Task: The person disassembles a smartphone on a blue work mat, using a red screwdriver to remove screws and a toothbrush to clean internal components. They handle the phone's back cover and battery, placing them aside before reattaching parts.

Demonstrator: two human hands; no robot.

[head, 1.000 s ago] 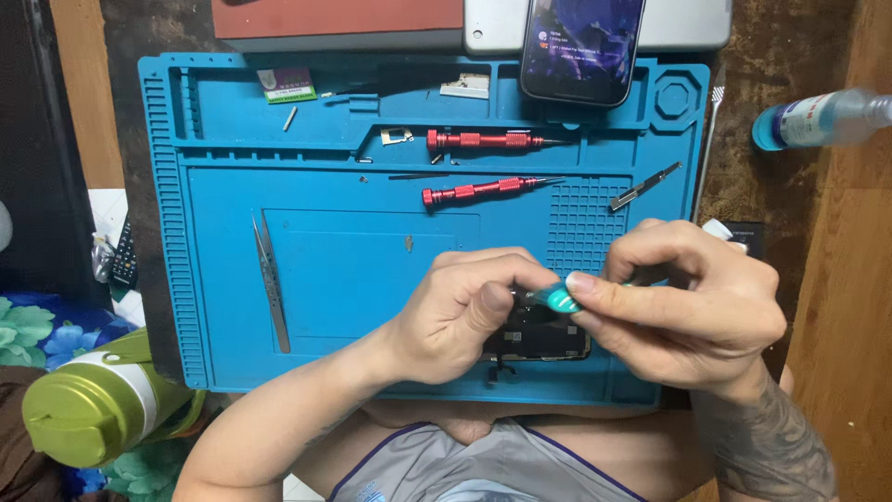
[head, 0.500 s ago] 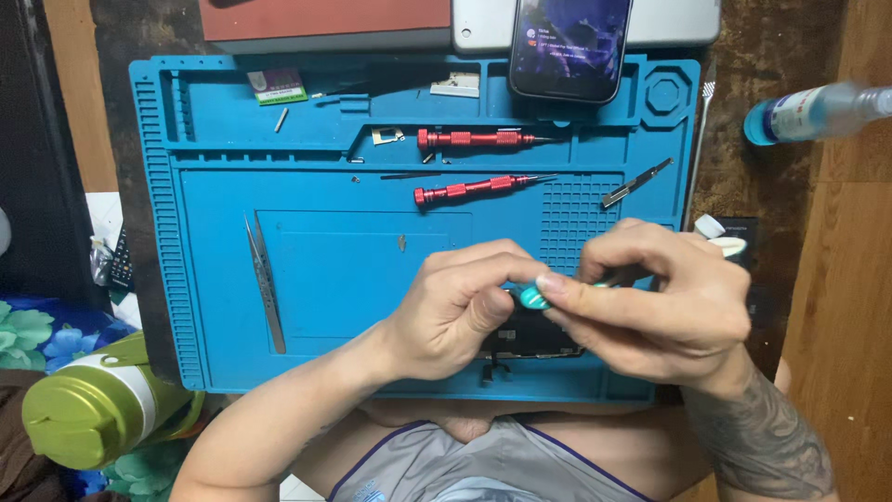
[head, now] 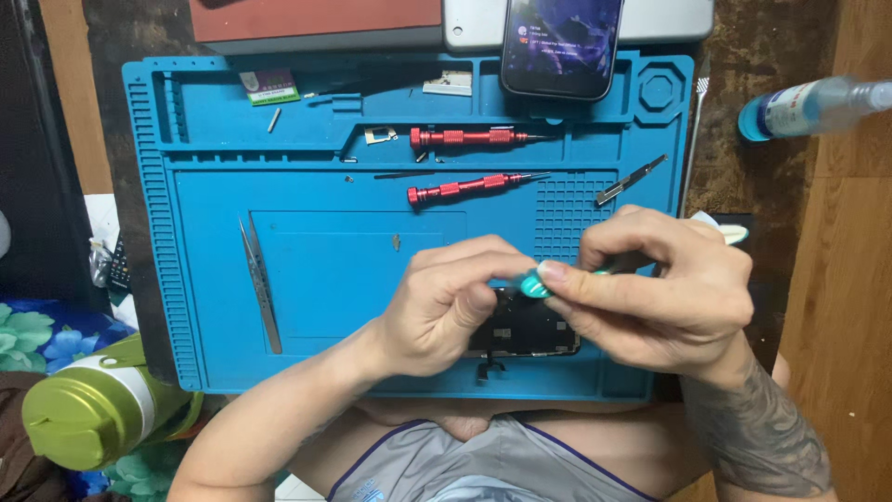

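Observation:
My left hand [head: 446, 302] and my right hand [head: 660, 288] meet over the lower middle of a blue silicone work mat [head: 316, 270]. Between their fingertips is a small teal pick-like tool [head: 533, 283]; my right thumb and forefinger pinch it, and my left fingers touch it too. Under both hands lies a dark phone part [head: 525, 330] with a short flex cable sticking out toward me; my left hand rests on it and hides much of it.
Two red screwdrivers [head: 465, 138] [head: 465, 186] lie on the mat's upper part, tweezers [head: 260, 284] at left, a small metal tool [head: 632, 179] at right. A lit phone [head: 561, 46] leans at the top. A clear bottle [head: 804, 104] lies right; a green bottle [head: 88, 414] lower left.
Both hands with the teal tool have shifted slightly left and up over the phone part. The view has drifted a little.

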